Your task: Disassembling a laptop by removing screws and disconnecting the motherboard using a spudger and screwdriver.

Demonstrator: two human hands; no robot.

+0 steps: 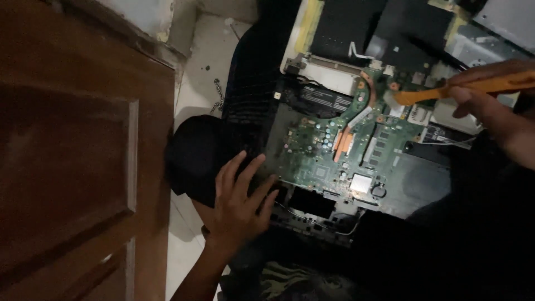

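Observation:
An opened laptop lies in front of me with its green circuit board (334, 150) bare, copper heat pipes running across it. My left hand (241, 200) rests flat with fingers spread on the laptop's black base near the board's lower left corner, holding nothing. My right hand (490, 106) at the upper right grips an orange brush (446, 92) by its handle. The brush's pale bristles (392, 99) touch the upper right part of the board.
A brown wooden door (78, 150) fills the left side. White floor tiles (203, 61) show beside it, with a small chain lying on them. Dark cloth lies under the laptop. The laptop's lid and grey metal parts (501, 22) sit at the top right.

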